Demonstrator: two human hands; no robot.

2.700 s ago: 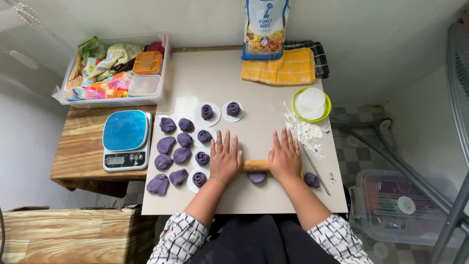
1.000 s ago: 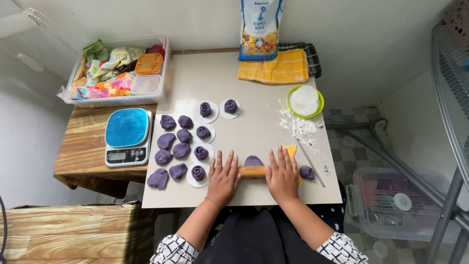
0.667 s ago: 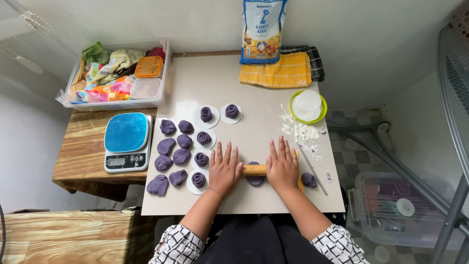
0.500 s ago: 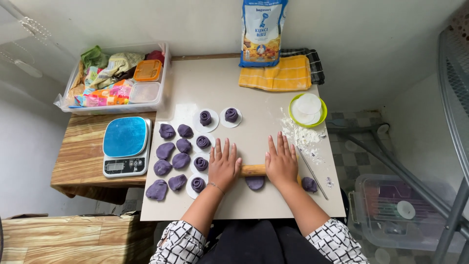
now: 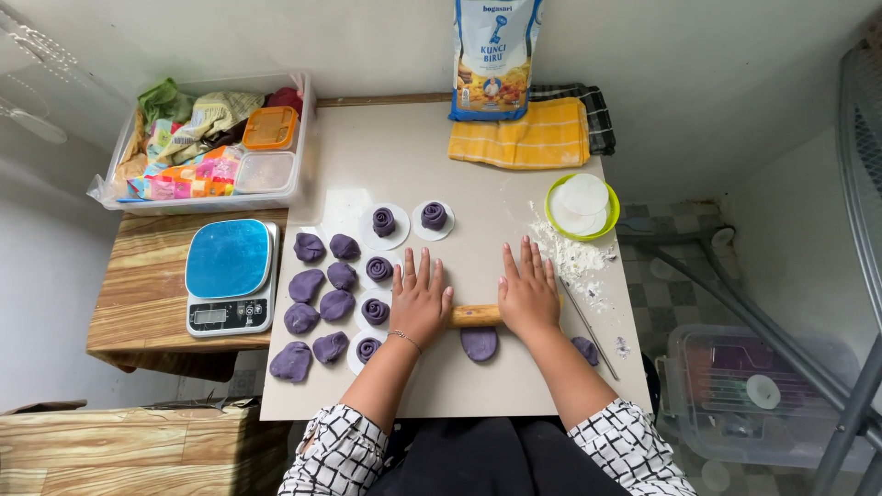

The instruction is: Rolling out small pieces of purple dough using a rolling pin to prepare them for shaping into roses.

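Wooden rolling pin (image 5: 475, 315) pushed a little further up the counter (image 5: 413, 156) than half a second ago, pressed under flat, spread left hand (image 5: 420, 300) and right hand (image 5: 528, 296), nothing gripped, purple dough piece (image 5: 479, 343) now peeking out below it, so flattening well underway. Green bowl (image 5: 582, 206) keeping white paper rounds; clear plastic bin (image 5: 209, 142) keeping cloths, packets, orange-lidded box.

Far edge of my tabletop (image 5: 404, 147): a tall blue-and-white paper flour bag (image 5: 496, 57) standing upright against the wall, a small picture low on its front. Off to my left, a white digital kitchen scale with a blue square top (image 5: 230, 276) and a small grey screen (image 5: 213, 316) sits on the wooden side table (image 5: 129, 285). Behind it, colourful pink and yellow sachets (image 5: 179, 184) lie in the clear plastic tub (image 5: 294, 138).
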